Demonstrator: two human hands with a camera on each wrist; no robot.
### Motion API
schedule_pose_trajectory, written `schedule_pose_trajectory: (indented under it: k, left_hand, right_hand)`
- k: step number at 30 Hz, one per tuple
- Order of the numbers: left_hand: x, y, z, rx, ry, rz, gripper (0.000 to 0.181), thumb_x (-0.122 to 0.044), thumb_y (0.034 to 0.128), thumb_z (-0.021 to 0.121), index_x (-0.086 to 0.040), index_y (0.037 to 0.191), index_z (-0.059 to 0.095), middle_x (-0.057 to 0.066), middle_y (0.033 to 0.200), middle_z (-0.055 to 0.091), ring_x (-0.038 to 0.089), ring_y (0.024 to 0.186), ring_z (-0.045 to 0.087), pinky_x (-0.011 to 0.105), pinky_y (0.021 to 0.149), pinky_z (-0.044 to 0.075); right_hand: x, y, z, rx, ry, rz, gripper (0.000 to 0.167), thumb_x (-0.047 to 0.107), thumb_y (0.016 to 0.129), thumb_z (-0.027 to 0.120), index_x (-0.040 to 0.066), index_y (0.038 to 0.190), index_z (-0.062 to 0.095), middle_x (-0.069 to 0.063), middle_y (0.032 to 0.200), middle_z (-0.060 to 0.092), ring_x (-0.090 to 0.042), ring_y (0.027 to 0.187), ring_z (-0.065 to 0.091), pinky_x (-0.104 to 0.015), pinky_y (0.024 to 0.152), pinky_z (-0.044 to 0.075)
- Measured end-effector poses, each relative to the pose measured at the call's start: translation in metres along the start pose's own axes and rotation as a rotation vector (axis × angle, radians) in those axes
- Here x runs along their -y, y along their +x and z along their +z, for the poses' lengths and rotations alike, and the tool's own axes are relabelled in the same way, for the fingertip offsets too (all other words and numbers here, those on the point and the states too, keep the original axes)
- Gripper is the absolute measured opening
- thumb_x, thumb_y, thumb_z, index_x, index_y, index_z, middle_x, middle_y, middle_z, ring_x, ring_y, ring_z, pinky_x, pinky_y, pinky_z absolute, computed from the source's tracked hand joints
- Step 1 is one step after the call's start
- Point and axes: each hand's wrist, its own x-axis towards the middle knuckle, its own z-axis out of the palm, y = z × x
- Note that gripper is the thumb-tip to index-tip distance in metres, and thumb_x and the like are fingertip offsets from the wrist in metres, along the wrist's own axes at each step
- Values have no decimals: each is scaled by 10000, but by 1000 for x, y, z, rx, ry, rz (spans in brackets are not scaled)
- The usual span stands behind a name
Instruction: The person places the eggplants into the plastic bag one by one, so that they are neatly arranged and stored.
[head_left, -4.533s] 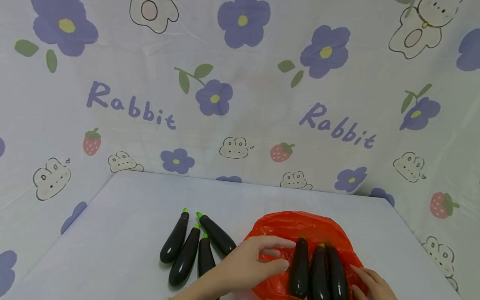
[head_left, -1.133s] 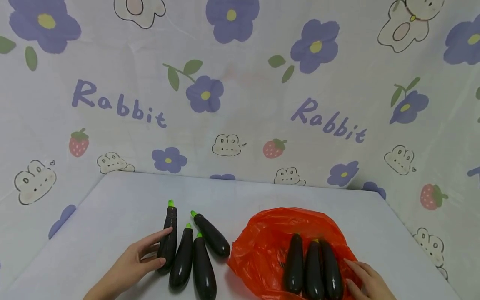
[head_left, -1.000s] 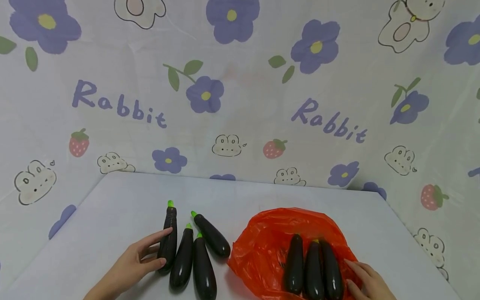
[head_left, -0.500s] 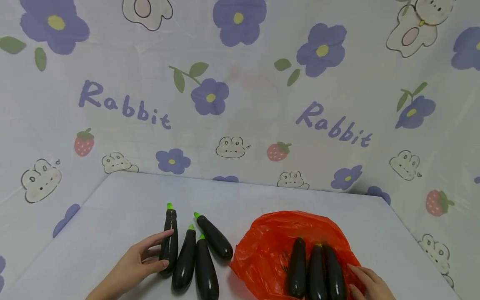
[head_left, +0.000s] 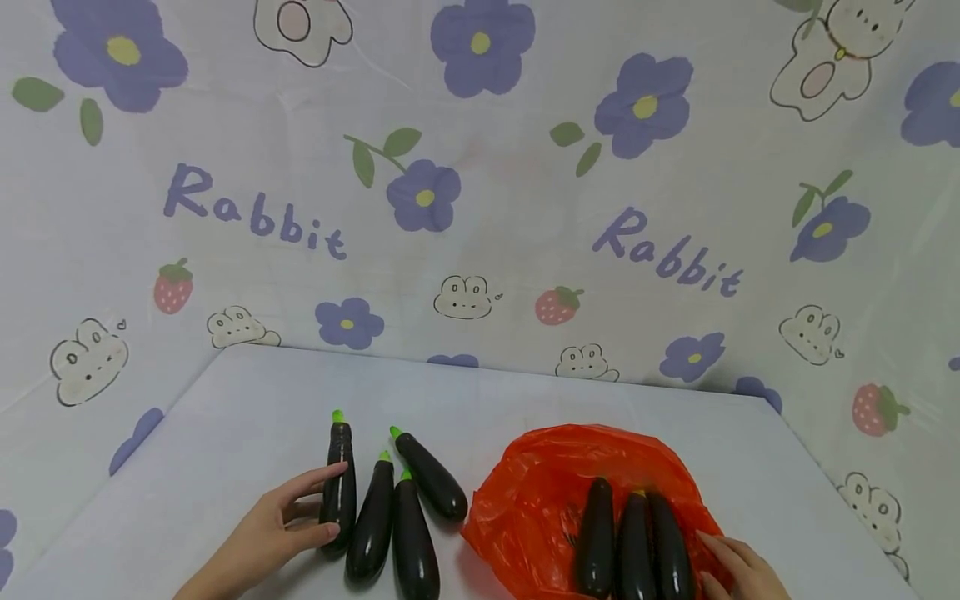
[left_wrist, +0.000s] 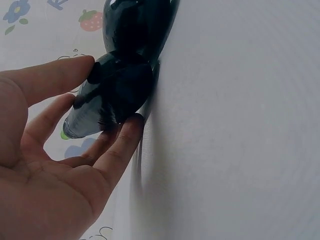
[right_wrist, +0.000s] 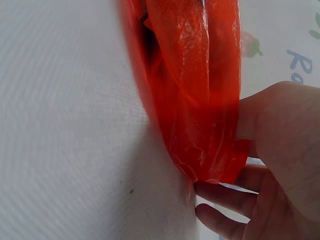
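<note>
My left hand (head_left: pixel 273 525) holds the leftmost eggplant (head_left: pixel 339 500), which is dark and glossy with a green stem end pointing away. In the left wrist view, thumb and fingers lie on opposite sides of that eggplant (left_wrist: pixel 117 85). A second eggplant (head_left: pixel 371 525) lies just to its right, then a third (head_left: pixel 415 542), with another eggplant (head_left: pixel 431 477) slanting behind. On the right is an open red plastic bag (head_left: pixel 525 492) with three eggplants (head_left: pixel 596 542) side by side in it. My right hand (head_left: pixel 742 567) grips the bag's right edge; the right wrist view shows thumb and fingers around the film.
Everything lies on a white table (head_left: pixel 300 383). Behind it hangs a white cloth (head_left: pixel 510 175) printed with purple flowers, rabbits, strawberries and the word Rabbit. The bag's left edge (head_left: pixel 468 533) lies close to the loose eggplants.
From over the bag, my left hand has moved left to the leftmost eggplant, which now points straighter away. My right hand stays at the bag. Over the last second only the head view shifts slightly.
</note>
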Motion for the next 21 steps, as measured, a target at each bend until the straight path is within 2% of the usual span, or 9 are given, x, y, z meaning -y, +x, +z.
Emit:
schedule_pose_trajectory:
  k: [9,16,21]
  left_hand:
    - [1,3,-1,-6,7,-43,705,-164,864,774,-132,1485,441,292,1459,353,414,1195,522,362,867,531]
    - [1,4,-1,-5,26,-43,709,-175,864,776,-129,1485,438,296,1462,353,407,1173,542,367,862,534]
    - [0,4,-1,-14,47,-67,717,-203,862,779,-133,1487,435,296,1474,345,406,1156,558,405,872,531]
  right_hand:
    - [-1,-1,3,-23,1,-10,519,180,890,722,-91,1298,552,-196,1173,576,-349,986,566,-551,829,516]
    - [1,0,3,5,13,69,580,267,895,726,-54,1341,540,-161,1202,578,-320,994,564,-530,827,527]
    - [0,2,4,0,15,73,576,264,895,726,-57,1337,542,-172,1202,575,-325,989,565,-531,823,528]
